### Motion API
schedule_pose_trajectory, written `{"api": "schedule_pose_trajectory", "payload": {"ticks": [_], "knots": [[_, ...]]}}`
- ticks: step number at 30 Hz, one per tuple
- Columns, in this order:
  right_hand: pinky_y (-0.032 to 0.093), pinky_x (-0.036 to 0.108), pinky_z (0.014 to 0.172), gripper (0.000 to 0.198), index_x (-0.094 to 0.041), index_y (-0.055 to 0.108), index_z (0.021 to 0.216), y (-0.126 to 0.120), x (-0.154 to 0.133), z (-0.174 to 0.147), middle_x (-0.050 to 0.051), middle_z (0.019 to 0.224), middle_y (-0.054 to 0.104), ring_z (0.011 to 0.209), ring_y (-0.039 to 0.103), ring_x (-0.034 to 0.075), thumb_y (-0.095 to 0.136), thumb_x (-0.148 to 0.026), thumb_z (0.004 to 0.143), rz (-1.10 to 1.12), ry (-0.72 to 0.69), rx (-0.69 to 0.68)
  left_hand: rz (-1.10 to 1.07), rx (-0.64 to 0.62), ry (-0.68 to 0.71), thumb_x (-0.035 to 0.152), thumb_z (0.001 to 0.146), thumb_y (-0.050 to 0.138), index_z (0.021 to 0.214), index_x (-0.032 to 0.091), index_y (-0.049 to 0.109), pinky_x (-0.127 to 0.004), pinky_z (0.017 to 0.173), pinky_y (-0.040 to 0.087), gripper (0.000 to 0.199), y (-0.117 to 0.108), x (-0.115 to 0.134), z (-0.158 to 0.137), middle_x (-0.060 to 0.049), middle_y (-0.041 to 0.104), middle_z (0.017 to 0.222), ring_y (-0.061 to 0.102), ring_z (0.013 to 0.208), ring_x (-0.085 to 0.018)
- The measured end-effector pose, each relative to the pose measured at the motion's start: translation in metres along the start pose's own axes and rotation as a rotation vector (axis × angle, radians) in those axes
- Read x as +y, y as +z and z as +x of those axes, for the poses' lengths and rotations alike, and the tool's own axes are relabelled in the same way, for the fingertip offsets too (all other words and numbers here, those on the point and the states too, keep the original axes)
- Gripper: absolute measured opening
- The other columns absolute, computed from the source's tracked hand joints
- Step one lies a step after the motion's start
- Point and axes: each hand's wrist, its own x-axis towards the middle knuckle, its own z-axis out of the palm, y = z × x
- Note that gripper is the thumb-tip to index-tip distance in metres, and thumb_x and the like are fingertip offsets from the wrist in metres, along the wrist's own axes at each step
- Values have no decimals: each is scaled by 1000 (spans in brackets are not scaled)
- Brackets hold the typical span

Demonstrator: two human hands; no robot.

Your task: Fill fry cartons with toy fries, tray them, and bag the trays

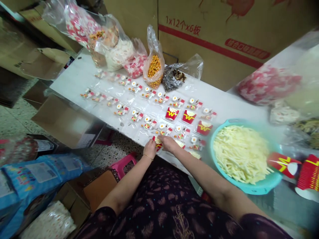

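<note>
At the near edge of the table, a small red fry carton (158, 142) with pale strips in it is between my two hands. My left hand (150, 148) is closed on its left side. My right hand (167, 144) grips it from the right, its fingertips at the carton's upper part. Partly behind my right forearm lies another filled carton (179, 143). Three more filled cartons (188, 117) with yellow marks lie farther back. Around them, rows of small clear packets (147, 123) hold tiny food-shaped pieces, among them fried-egg shapes.
At right stands a turquoise basin (260, 190) of pale strips, a red carton (284, 165) on its rim and stacked empty cartons (309, 177) beside it. Plastic bags of orange bits (154, 68) and dark bits (174, 78) line the back. A pink stool (124, 164) and boxes stand below left.
</note>
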Motion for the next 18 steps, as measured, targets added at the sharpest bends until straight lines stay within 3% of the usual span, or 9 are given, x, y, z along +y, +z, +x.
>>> {"api": "schedule_pose_trajectory", "payload": {"ticks": [4,8,10,13,18], "knots": [[43,29,86,31,-18,59,104,-16,26,-61,7,108,62,99,57,17,38,-15,82,134,77,279,-53,24,27,13,70,60,75,17,51,-30,75,43,11,-4,-4,-4,-4,49,87,52,81,-16],[48,33,77,28,-21,63,98,-12,52,-137,6,95,67,87,62,18,40,-23,83,230,160,402,-80,97,48,20,72,60,73,18,49,-29,73,44,12,-7,-15,-15,-2,48,82,50,77,-14],[49,33,74,26,-20,64,95,-5,55,-155,6,92,68,83,63,19,41,-25,82,250,204,429,-61,136,58,22,74,58,73,18,49,-30,73,44,11,-8,-18,-20,-2,48,80,49,77,-15],[48,30,72,25,-21,64,92,4,41,-140,6,90,67,82,62,18,41,-25,83,225,213,369,-38,154,82,23,76,56,76,19,51,-32,77,44,6,-6,-17,-25,-3,50,82,49,81,-17],[45,28,72,25,-19,62,94,-1,1,-48,9,94,64,88,60,19,39,-23,85,-6,203,147,-32,164,96,18,75,55,91,21,55,-35,83,42,16,2,-10,-22,-5,52,94,49,91,-19]]}}
